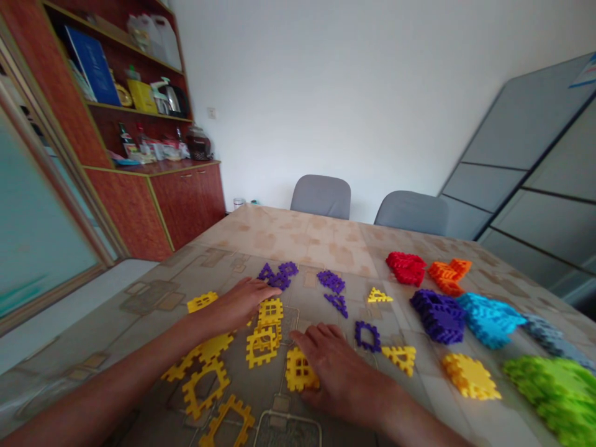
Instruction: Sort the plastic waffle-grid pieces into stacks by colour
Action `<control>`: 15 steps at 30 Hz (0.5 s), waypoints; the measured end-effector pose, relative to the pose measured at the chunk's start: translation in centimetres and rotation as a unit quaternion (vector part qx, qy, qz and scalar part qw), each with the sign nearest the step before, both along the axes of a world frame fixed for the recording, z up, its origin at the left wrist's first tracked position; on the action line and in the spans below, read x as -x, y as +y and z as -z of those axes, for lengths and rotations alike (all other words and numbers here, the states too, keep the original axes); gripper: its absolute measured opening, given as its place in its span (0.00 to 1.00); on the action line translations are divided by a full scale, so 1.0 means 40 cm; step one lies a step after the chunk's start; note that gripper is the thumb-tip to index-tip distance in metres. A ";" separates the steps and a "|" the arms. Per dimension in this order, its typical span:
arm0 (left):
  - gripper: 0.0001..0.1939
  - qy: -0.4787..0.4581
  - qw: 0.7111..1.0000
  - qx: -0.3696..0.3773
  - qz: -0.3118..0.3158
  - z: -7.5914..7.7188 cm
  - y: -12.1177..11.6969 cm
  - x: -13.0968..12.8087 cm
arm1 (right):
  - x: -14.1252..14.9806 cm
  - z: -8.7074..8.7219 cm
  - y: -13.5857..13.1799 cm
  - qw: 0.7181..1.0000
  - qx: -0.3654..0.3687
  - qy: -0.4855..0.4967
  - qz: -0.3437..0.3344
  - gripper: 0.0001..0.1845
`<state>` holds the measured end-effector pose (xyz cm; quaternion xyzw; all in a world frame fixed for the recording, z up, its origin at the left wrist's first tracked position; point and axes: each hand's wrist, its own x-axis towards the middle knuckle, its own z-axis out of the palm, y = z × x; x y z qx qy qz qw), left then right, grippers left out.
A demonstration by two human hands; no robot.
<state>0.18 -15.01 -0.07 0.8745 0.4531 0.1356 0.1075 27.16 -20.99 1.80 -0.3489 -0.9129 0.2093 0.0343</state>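
Note:
My left hand [242, 302] lies flat on the table with fingers stretched toward a yellow square tile [270, 310] and purple pieces [278, 275]. My right hand [338, 366] rests palm down, fingers extended, its fingertips beside a yellow grid tile [298, 370]. Another yellow tile stack [262, 343] sits between my hands. Yellow frame pieces [205, 379] lie under my left forearm. Neither hand grips anything.
On the patterned table [298, 239] lie purple triangles [336, 302], a purple frame [367, 336], yellow triangles [400, 356], and stacks in red [406, 267], orange [449, 275], dark purple [438, 315], blue [491, 318], green [554, 388]. Two grey chairs [321, 195] stand behind; a wooden cabinet [153, 192] is left.

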 end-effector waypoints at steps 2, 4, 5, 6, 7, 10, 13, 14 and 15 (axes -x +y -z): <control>0.28 -0.007 1.000 -0.007 -0.004 -0.002 0.001 -0.003 | -0.011 -0.009 -0.002 1.000 0.007 0.005 -0.002 0.44; 0.28 -0.010 1.000 -0.004 0.013 -0.008 -0.003 0.000 | -0.024 -0.025 -0.004 1.000 0.010 0.016 -0.003 0.45; 0.27 -0.010 1.000 0.001 0.030 -0.013 -0.007 0.004 | -0.032 -0.034 -0.006 1.000 0.009 0.022 -0.002 0.42; 0.26 -0.010 0.999 0.006 0.049 -0.019 -0.009 0.007 | -0.040 -0.041 -0.008 1.000 0.004 0.029 0.002 0.39; 0.25 -0.009 0.998 0.011 0.068 -0.025 -0.011 0.010 | -0.049 -0.046 -0.010 0.999 -0.002 0.035 0.007 0.35; 0.24 -0.002 0.994 0.015 0.106 -0.040 -0.008 0.012 | -0.078 -0.046 -0.013 0.999 -0.019 0.042 0.021 0.29; 0.21 0.012 0.993 0.011 0.121 -0.041 0.012 0.000 | -0.112 -0.030 -0.008 0.998 -0.037 0.041 0.042 0.28; 0.20 0.017 0.992 0.008 0.121 -0.038 0.020 -0.006 | -0.124 -0.026 -0.005 0.997 -0.043 0.041 0.050 0.27; 0.20 0.022 0.993 0.004 0.120 -0.035 0.028 -0.013 | -0.137 -0.023 -0.001 0.997 -0.048 0.039 0.056 0.27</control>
